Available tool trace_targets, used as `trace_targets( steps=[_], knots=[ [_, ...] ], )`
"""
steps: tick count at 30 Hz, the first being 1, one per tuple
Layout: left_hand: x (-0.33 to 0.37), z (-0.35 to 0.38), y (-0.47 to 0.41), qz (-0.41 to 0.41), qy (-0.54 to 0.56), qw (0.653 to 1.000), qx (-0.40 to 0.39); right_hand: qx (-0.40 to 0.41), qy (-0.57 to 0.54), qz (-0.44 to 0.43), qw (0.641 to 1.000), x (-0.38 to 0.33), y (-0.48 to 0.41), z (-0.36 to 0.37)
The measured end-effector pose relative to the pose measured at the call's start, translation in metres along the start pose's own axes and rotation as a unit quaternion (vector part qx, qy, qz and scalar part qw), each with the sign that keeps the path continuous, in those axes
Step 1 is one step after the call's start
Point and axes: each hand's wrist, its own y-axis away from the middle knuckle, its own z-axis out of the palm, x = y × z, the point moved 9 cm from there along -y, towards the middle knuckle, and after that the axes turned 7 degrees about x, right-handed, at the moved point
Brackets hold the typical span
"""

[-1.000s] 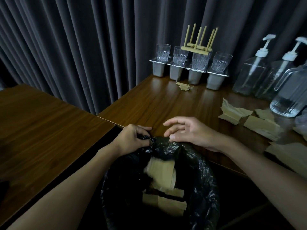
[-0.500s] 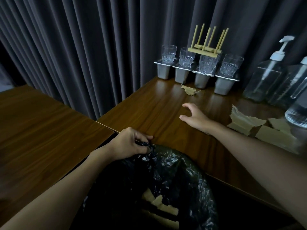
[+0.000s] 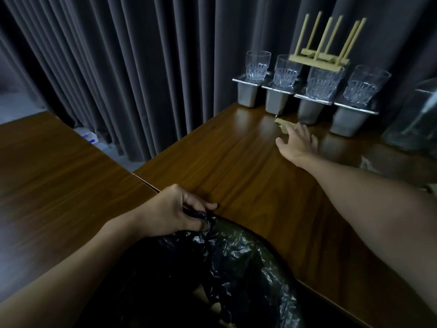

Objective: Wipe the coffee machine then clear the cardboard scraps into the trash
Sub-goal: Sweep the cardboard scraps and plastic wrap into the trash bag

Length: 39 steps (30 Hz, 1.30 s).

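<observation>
The cardboard scrap lies on the table at upper right, just in front of the metal holders. It looks light, thin and bendable, and is best pinched at its near edge. The right grip is spread wide and empty, touching the scrap; the left grip clutches the rim of the black trash bag, lower centre.

Cardboard scrap half under right hand

Dark grey curtains hang in heavy folds across the whole top of the frame. Below them a brown wooden table fills the left, and a second table runs from centre to right, a thin seam between. The light is dim.
</observation>
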Motion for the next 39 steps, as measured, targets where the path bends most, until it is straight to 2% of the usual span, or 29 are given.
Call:
trace_targets(
  steps=[3,10,18,21,23,26,34,39],
  knots=[
    [-0.001,0.0,0.001,-0.01,-0.005,1.0,-0.002,-0.039,0.021,-0.012,0.999,-0.001,0.0,0.008],
    [0.002,0.0,0.002,-0.02,0.006,1.0,-0.003,-0.039,0.02,-0.088,0.995,-0.02,0.028,0.003],
    [-0.002,0.001,0.007,-0.017,0.01,1.0,0.012,-0.018,-0.012,-0.213,0.977,-0.059,0.105,-0.021],
    [-0.002,0.002,0.01,-0.015,0.022,0.999,0.019,0.021,-0.055,-0.229,0.972,-0.065,0.135,-0.037],
    [0.0,0.003,0.011,-0.006,0.023,0.999,0.022,0.028,-0.086,-0.209,0.974,-0.064,0.148,-0.042],
    [0.006,0.005,0.016,0.005,0.018,0.999,0.032,-0.02,-0.097,-0.16,0.982,-0.06,0.158,-0.04],
    [0.018,0.022,0.028,0.024,-0.036,0.997,0.069,-0.067,-0.168,-0.039,0.983,-0.037,0.177,-0.06],
    [0.024,0.026,0.033,0.038,-0.043,0.994,0.09,-0.101,-0.24,0.028,0.965,-0.023,0.2,-0.073]
  ],
)
